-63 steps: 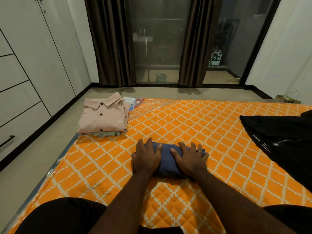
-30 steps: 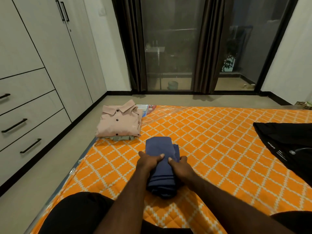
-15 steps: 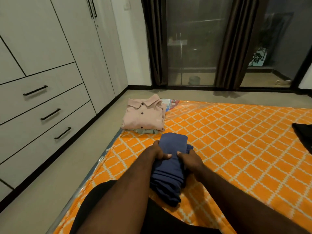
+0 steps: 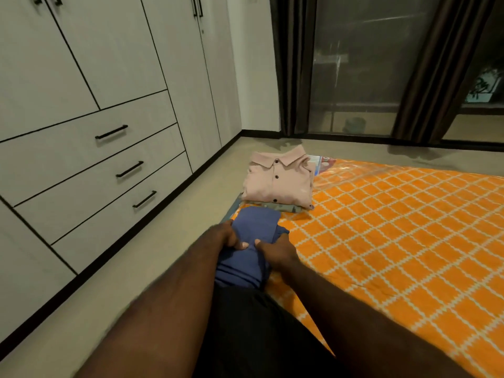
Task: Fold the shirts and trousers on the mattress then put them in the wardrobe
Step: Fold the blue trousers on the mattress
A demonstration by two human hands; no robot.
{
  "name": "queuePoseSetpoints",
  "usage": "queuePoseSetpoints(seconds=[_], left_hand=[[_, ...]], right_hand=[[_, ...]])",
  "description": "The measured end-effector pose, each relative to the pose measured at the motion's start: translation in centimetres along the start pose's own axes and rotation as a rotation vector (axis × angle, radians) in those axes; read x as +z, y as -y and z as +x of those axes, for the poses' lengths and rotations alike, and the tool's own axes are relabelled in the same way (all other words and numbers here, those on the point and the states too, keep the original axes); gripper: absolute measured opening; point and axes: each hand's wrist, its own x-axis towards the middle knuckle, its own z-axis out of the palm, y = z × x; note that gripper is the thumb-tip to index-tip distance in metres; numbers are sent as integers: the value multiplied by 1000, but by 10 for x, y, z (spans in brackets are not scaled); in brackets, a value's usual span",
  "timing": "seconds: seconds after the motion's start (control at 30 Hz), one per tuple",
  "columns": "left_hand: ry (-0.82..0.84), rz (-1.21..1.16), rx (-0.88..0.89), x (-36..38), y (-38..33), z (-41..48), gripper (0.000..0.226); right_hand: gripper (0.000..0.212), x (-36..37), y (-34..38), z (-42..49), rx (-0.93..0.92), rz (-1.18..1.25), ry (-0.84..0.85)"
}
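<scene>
Black fabric covers the person's lap (image 4: 259, 336) at the near edge. Just beyond it, a folded blue cloth garment (image 4: 252, 230) is at the left edge of the orange diamond-quilted mattress (image 4: 395, 241). The left hand (image 4: 227, 237) grips its left side and the right hand (image 4: 275, 249) its right side, fingers curled under, thumbs on top and nearly meeting. Whether the garment rests or is lifted cannot be determined. Just behind lies a folded pink button-up shirt (image 4: 281, 184), stacked on a folded grey-green garment (image 4: 283, 208). A pale panelled wardrobe (image 4: 109, 77) with black handles stands to the left. Dark curtains (image 4: 425, 72) hang at the far wall.
</scene>
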Motion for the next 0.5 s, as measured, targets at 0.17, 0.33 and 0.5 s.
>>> queuePoseSetpoints(seconds=[0.17, 0.33, 0.5], left_hand=[[-22, -77, -21, -6, 24, 6, 109], [-43, -113, -45, -10, 27, 4, 106], [-120, -94, -77, -15, 14, -1, 105]], right_hand=[[69, 20, 14, 2, -5, -25, 13], [75, 21, 12, 7, -45, 23, 28], [87, -5, 16, -2, -28, 38, 58]])
